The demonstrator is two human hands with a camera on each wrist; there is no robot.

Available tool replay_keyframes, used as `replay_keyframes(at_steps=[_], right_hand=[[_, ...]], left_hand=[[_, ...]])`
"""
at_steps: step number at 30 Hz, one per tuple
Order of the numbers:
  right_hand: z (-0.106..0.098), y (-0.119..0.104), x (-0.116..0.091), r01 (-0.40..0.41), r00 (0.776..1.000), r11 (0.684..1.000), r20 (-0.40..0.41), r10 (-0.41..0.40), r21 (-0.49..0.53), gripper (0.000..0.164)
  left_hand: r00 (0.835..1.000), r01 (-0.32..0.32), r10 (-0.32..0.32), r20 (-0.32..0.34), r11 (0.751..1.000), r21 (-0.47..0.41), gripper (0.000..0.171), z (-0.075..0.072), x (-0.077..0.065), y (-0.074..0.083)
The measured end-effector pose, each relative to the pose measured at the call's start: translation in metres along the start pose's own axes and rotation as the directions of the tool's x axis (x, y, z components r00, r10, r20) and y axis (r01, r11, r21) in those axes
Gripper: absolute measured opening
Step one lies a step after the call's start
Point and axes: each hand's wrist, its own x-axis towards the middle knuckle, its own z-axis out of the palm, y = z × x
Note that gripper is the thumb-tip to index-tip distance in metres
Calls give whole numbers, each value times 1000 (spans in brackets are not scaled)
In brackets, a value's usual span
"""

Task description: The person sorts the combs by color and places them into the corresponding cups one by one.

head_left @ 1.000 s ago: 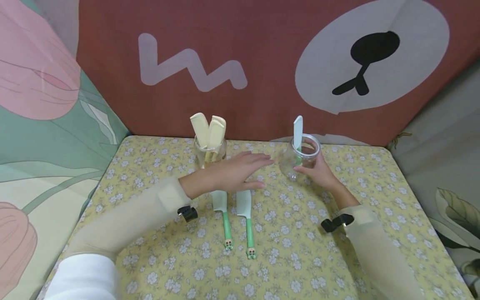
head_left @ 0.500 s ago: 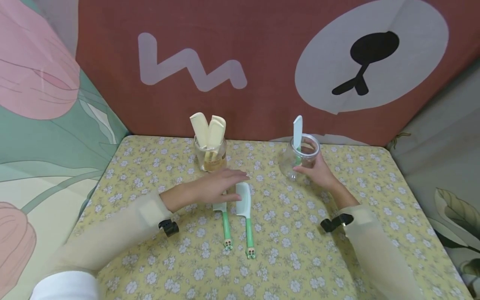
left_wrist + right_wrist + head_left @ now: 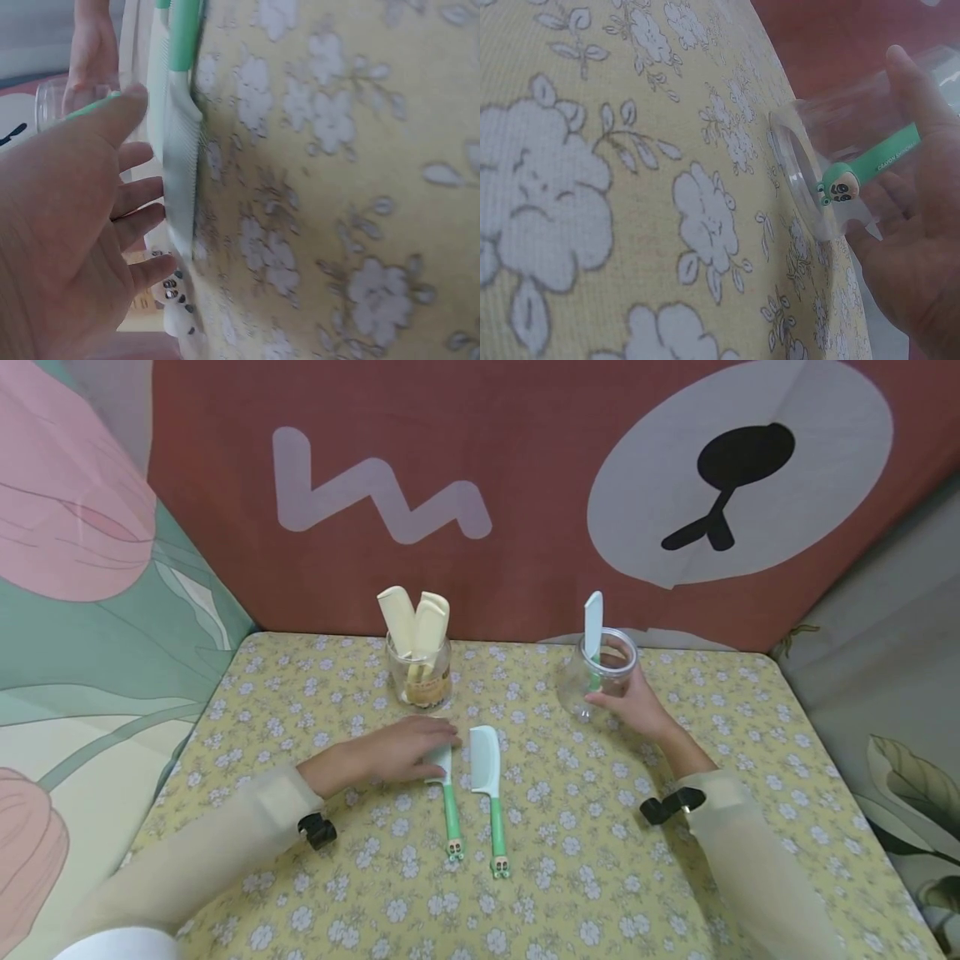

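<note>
My left hand [image 3: 397, 750] hovers at the left comb [image 3: 452, 814], partly covering its mint-green blade. In the left wrist view that comb [image 3: 178, 150] lies beside my loosely bent fingers, with the thumb spread apart; whether they touch it, I cannot tell. A matching comb [image 3: 486, 764] with a green handle lies just right of it. My right hand [image 3: 642, 706] grips a clear jar [image 3: 572, 689] by its side. One pale blue-green comb [image 3: 593, 625] stands in that jar, its green cartoon-headed handle [image 3: 885, 156] downward, as the right wrist view shows.
Behind my left hand stands another clear jar [image 3: 427, 695] with a label, holding several cream combs [image 3: 399, 620]. A yellow flowered cloth [image 3: 360, 893] covers the table. A brown printed curtain [image 3: 525, 568] hangs at the back edge.
My left hand has drawn back leftward and toward me, from between the jars to the left comb's blade. The right hand keeps its grip on the jar.
</note>
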Motion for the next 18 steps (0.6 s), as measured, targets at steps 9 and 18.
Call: replay_keyframes(at_steps=[9,18], right_hand=[[1,-3,-1,-13,1000,1000,-2,13,-7,95],[1,-1,-1,-10,1000,1000,-10,9,-19,95]], left_hand=[[999,-20,20,-32,1000,-9,47,4,-14,-15],[993,24,-34,-113,996,-83,55,8,-29,-29]])
